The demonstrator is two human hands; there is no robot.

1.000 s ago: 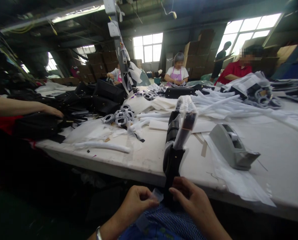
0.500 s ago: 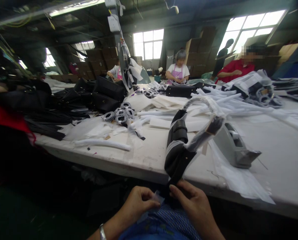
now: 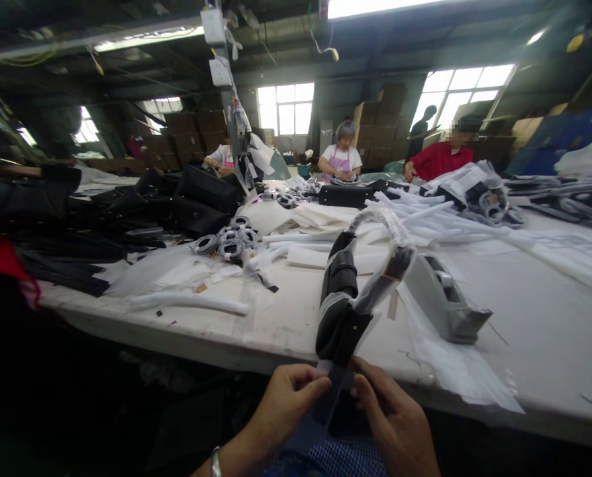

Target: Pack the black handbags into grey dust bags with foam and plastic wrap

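Note:
A black handbag (image 3: 338, 281) stands at the table's front edge, its looped handle (image 3: 379, 285) wrapped in clear film. My left hand (image 3: 291, 401) pinches a thin translucent sheet (image 3: 308, 434) against the black piece at the bag's near end. On the other side, my right hand (image 3: 393, 414) has thumb and fingers closed round that same near end. What lies under its fingertips is partly hidden. Below both hands shows blue checked cloth (image 3: 348, 457) on my lap.
A grey tape dispenser (image 3: 447, 301) sits right of the bag, beside white wrapping sheets (image 3: 459, 361). Several coiled straps (image 3: 231, 248) and a pile of black bags (image 3: 197, 199) lie left. Co-workers sit across the table, one in a red top (image 3: 440, 162); a red sleeve (image 3: 0, 271) is at far left.
My left hand has moved up and right, bringing the translucent sheet onto the bag's near end. My right hand stays at that end. The camera view has shifted slightly.

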